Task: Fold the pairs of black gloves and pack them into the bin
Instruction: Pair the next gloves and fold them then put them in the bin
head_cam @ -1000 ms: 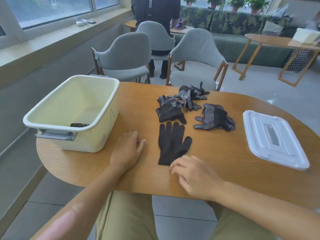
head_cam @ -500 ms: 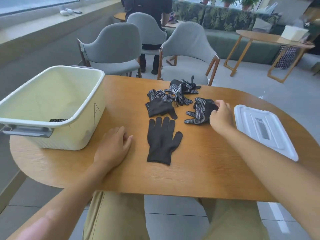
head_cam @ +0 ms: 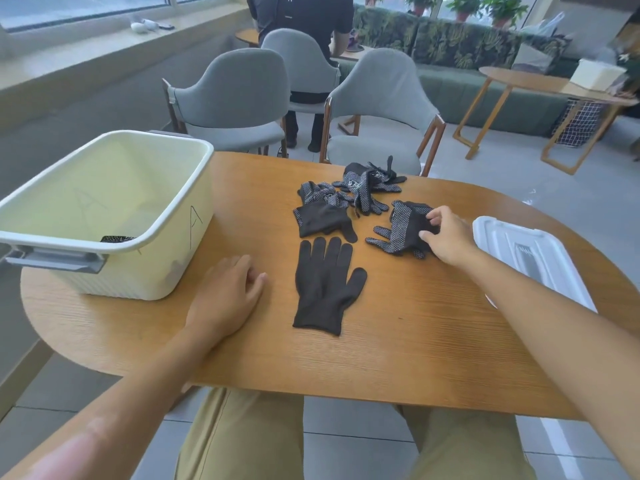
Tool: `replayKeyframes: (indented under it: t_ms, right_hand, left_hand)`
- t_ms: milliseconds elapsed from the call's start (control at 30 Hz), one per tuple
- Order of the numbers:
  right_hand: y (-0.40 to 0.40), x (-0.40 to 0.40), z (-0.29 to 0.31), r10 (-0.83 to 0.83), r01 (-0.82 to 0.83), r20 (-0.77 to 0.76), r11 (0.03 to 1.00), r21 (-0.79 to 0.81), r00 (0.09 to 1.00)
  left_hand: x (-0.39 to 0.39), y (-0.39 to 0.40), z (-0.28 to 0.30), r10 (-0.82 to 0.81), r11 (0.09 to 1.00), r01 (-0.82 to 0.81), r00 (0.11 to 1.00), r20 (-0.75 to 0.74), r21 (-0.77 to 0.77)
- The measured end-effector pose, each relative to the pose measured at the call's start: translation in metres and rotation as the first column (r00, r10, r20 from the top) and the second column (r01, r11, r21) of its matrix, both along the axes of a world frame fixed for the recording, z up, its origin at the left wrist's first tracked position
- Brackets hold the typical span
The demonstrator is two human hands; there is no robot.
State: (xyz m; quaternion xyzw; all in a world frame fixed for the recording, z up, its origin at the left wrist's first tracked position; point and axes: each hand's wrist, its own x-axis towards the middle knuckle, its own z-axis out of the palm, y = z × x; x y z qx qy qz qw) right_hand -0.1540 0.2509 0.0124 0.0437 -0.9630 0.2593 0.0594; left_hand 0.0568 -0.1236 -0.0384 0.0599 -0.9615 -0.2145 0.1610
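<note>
A: Pinching the dotted glove pair [head_cam: 403, 230] with the right hand [head_cam: 446, 237], toward the desk's [head_cam: 433, 341] right edge, beside the lid [head_cam: 540, 258].

B: Left hand [head_cam: 225, 296] lies flat, grip holding nothing, between the flat glove [head_cam: 325, 289] and the bin [head_cam: 104, 209] at the left edge.
</note>
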Motion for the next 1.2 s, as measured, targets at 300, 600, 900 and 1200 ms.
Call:
replayKeyframes:
  t_ms: [300, 600, 900, 1200]
  right_hand:
    - [-0.014, 0.002, 0.036, 0.031, -0.029, 0.054, 0.999, -0.027, 0.998]
    - [-0.046, 0.015, 0.13, 0.065, -0.061, -0.006, 0.885, -0.461, 0.998]
    - [-0.075, 0.001, 0.164, 0.116, -0.09, 0.016, 0.844, -0.529, 0.993]
    - [-0.087, 0.015, 0.157, 0.379, -0.217, 0.071, 0.663, -0.717, 0.923]
  left_hand:
    - [-0.001, 0.0, -0.002, -0.006, 1.0, 0.006, 1.0, 0.005, -0.013]
    - [0.0, 0.001, 0.0, -0.003, 1.0, 0.003, 1.0, -0.005, 0.0]
    - [-0.001, -0.001, -0.001, -0.005, 1.0, 0.005, 1.0, -0.004, 0.004]
    - [-0.001, -0.001, -0.002, -0.013, 1.0, 0.013, 1.0, -0.006, -0.021]
